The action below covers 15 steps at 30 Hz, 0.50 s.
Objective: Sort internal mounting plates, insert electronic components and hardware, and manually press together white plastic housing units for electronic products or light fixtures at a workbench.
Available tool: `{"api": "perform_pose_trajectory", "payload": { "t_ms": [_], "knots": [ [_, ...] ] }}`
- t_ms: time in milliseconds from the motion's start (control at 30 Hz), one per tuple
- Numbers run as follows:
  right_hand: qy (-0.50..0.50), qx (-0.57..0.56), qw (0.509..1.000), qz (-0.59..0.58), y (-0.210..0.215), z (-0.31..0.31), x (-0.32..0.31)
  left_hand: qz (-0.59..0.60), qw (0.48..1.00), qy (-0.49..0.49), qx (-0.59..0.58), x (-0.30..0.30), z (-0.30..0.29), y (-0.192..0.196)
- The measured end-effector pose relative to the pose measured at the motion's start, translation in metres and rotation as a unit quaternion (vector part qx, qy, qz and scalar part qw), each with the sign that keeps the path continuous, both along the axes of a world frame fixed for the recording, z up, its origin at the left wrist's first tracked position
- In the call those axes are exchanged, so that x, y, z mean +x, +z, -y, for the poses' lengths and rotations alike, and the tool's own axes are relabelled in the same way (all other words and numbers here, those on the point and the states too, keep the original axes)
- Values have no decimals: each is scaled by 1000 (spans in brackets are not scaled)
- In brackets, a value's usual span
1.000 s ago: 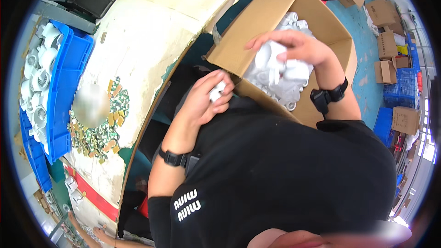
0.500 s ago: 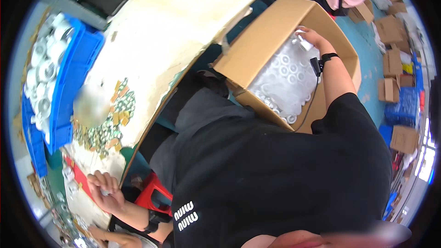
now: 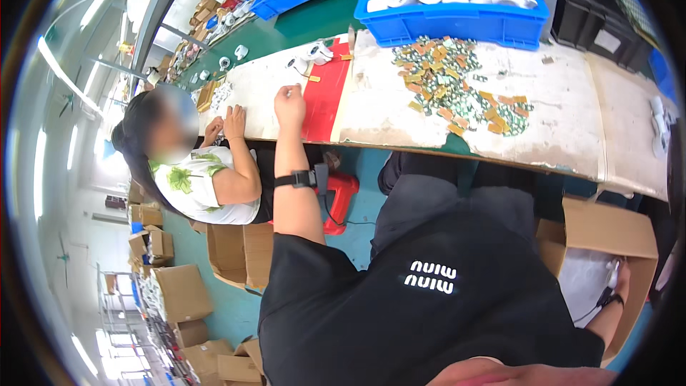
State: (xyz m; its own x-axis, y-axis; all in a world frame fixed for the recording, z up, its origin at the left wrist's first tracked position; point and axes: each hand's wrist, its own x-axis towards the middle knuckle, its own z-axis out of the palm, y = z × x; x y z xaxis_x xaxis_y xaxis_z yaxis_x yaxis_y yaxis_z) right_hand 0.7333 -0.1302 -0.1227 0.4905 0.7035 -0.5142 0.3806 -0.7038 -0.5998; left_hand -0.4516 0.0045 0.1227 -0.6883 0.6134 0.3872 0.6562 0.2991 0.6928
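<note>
Cream-topped wooden counter (image 3: 382, 116), flat red strip (image 3: 327, 104). My left hand (image 3: 289, 106) is curled near the strip; contents, I cannot tell. My right hand (image 3: 624, 280) appears closed on a small white plastic part (image 3: 612, 268) inside the brown cardboard box (image 3: 607, 225); light pinch advisable.

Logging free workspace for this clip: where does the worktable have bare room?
Two worktable patches look bare: between the red strip and the circuit-board pile, and from that pile rightward toward the white parts at the table's right end. Crowded: the pile itself, the blue crate behind it, and the white pieces just beyond the left hand.
</note>
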Motion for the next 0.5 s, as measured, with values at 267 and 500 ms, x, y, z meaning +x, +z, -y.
{"api": "perform_pose_trajectory", "payload": {
  "t_ms": [267,500],
  "knots": [
    [-215,170,888,-370,151,40,-181,-18,984,175,-30,-218,-16,20],
    [-112,341,907,-218,216,65,-174,-108,954,256,-110,-262,-71,21]
  ]
}}
